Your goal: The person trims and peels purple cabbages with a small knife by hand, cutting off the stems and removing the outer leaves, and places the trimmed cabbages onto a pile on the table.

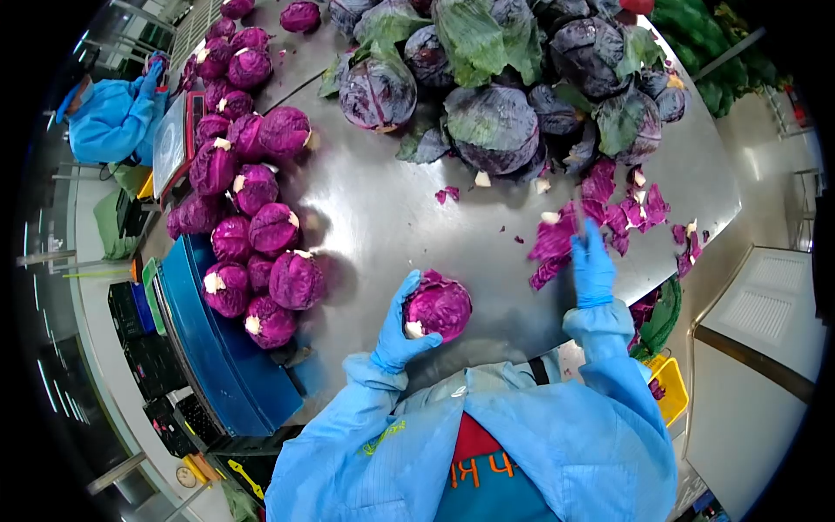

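Note:
My left hand [398, 335], in a blue glove, is wrapped round the left side of a peeled red cabbage [441, 306] near the table's front edge. The cabbage's pale cut stem points toward the lower left. To the right, my gloved right hand [594, 268] is over torn purple leaves [552, 242] on the table. From its closed fingers juts a thin, grey, blurred shape that looks like a knife blade [581, 211]; the handle is hidden. More leaf scraps [644, 209] and pale stem pieces lie beyond that hand.
Several peeled cabbages [297, 279] are heaped at the left beside a red scale [174, 143] and a blue bin [217, 348]. Untrimmed cabbages [493, 129] fill the metal table's [374, 200] far side. A yellow crate [668, 387] stands lower right. Another person [109, 117] works far left.

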Demonstrator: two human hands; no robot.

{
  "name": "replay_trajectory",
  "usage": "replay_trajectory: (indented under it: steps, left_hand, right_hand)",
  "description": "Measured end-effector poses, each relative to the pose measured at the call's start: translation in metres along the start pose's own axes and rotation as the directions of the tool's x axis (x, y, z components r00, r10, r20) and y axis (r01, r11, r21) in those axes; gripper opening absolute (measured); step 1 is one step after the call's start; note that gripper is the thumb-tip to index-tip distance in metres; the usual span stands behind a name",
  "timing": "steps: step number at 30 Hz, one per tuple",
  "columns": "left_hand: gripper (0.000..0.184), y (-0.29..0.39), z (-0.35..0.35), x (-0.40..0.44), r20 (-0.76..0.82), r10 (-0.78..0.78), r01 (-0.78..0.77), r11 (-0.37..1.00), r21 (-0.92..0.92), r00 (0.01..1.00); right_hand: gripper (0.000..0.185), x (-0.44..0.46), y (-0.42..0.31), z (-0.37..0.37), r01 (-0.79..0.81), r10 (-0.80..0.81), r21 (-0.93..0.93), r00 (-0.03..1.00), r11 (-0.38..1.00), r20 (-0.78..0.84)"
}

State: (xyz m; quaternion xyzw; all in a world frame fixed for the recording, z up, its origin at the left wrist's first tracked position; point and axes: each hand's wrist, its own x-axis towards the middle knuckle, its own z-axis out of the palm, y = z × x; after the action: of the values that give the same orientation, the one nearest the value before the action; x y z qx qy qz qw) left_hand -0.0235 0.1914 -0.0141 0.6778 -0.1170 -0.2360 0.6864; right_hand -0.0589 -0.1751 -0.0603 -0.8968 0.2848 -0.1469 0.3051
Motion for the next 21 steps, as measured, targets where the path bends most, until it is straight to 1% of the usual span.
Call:
replay_trajectory:
  steps: [1, 2, 3, 4, 5, 6, 7, 8, 9, 10, 12, 13, 14, 15, 16, 17, 18, 19, 21]
  left_hand:
    - [0.107, 0.0, -0.001, 0.003, 0.017, 0.019, -0.02, 1.0, 0.015, 1.0]
    - [0.108, 0.002, -0.001, 0.005, 0.032, -0.002, 0.002, 1.0, 0.01, 0.999]
    - [0.109, 0.005, 0.001, 0.008, 0.05, -0.022, 0.022, 1.0, 0.005, 0.999]
    - [0.11, 0.008, 0.002, 0.01, 0.068, -0.042, 0.042, 0.999, 0.0, 0.997]
    - [0.113, 0.009, 0.002, 0.014, 0.107, -0.044, 0.041, 0.999, 0.023, 0.993]
    - [0.115, 0.01, 0.002, 0.016, 0.143, -0.046, 0.04, 0.998, 0.049, 0.989]
    - [0.118, 0.011, 0.001, 0.017, 0.177, -0.05, 0.037, 0.996, 0.075, 0.983]
    - [0.117, 0.012, 0.002, 0.017, 0.162, -0.035, 0.026, 0.998, 0.054, 0.986]
    - [0.117, 0.012, 0.003, 0.017, 0.146, -0.019, 0.014, 0.999, 0.034, 0.989]
    - [0.117, 0.013, 0.003, 0.016, 0.126, -0.005, 0.002, 1.0, 0.018, 0.992]
    - [0.108, 0.014, 0.001, 0.006, -0.011, -0.112, 0.113, 0.991, 0.068, 0.994]
    - [0.103, 0.014, 0.0, -0.002, -0.079, -0.164, 0.17, 0.982, 0.084, 0.983]
    - [0.1, 0.001, -0.006, -0.011, -0.026, -0.35, 0.35, 0.937, 0.011, 0.937]
    - [0.098, -0.022, -0.015, -0.02, 0.045, -0.519, 0.521, 0.852, -0.051, 0.854]
    - [0.095, -0.024, -0.017, -0.021, 0.129, -0.661, 0.673, 0.733, -0.097, 0.739]
    - [0.093, -0.024, -0.014, -0.026, 0.135, -0.688, 0.698, 0.678, -0.231, 0.713]
    - [0.091, -0.001, -0.002, -0.028, 0.145, -0.714, 0.708, 0.606, -0.363, 0.685]
    - [0.088, 0.015, 0.009, -0.029, 0.158, -0.738, 0.702, 0.519, -0.488, 0.656]
    - [0.086, 0.024, 0.024, -0.03, 0.112, -0.716, 0.644, 0.534, -0.548, 0.689]
  right_hand:
    - [0.048, 0.01, -0.013, -0.012, 0.015, -0.014, 0.009, 0.998, 1.0, -0.068]
    - [0.055, 0.015, -0.025, -0.024, 0.027, -0.025, 0.016, 0.991, 1.0, -0.134]
    - [0.06, 0.014, -0.031, -0.023, 0.021, -0.01, 0.112, 0.995, 0.994, -0.104]
    - [0.058, 0.01, -0.041, -0.02, -0.019, 0.011, 0.208, 0.999, 0.978, 0.041]
    - [0.055, 0.006, -0.056, -0.013, 0.185, -0.217, 0.294, 0.973, 0.938, 0.082]
    - [0.055, -0.007, -0.073, -0.006, -0.163, -0.097, 0.557, 0.908, 0.814, 0.408]
    - [0.061, -0.01, -0.095, -0.002, -0.025, -0.269, 0.511, 0.828, 0.859, 0.493]
    - [0.066, -0.015, -0.111, 0.007, -0.126, -0.267, 0.485, 0.703, 0.866, 0.659]
    - [0.068, -0.024, -0.114, 0.026, -0.13, -0.342, 0.516, 0.61, 0.846, 0.715]
    - [0.06, -0.03, -0.111, 0.044, -0.165, -0.407, 0.569, 0.543, 0.806, 0.735]
    - [0.046, -0.037, -0.102, 0.073, -0.39, -0.408, 0.615, 0.494, 0.685, 0.768]
    - [0.041, -0.038, -0.1, 0.081, -0.369, -0.396, 0.611, 0.511, 0.701, 0.763]
    - [0.036, -0.037, -0.096, 0.087, -0.348, -0.381, 0.604, 0.53, 0.717, 0.758]
    - [0.032, -0.038, -0.095, 0.089, -0.328, -0.363, 0.595, 0.55, 0.734, 0.752]
    - [0.031, -0.038, -0.097, 0.087, -0.244, -0.394, 0.602, 0.565, 0.76, 0.725]
    - [0.03, -0.038, -0.1, 0.085, -0.154, -0.426, 0.604, 0.576, 0.782, 0.698]
    - [0.03, -0.038, -0.104, 0.083, -0.063, -0.458, 0.598, 0.581, 0.799, 0.673]
    - [0.032, -0.039, -0.107, 0.081, -0.016, -0.432, 0.545, 0.588, 0.839, 0.683]
    - [0.034, -0.04, -0.126, 0.067, -0.178, -0.366, 0.555, 0.585, 0.813, 0.724]
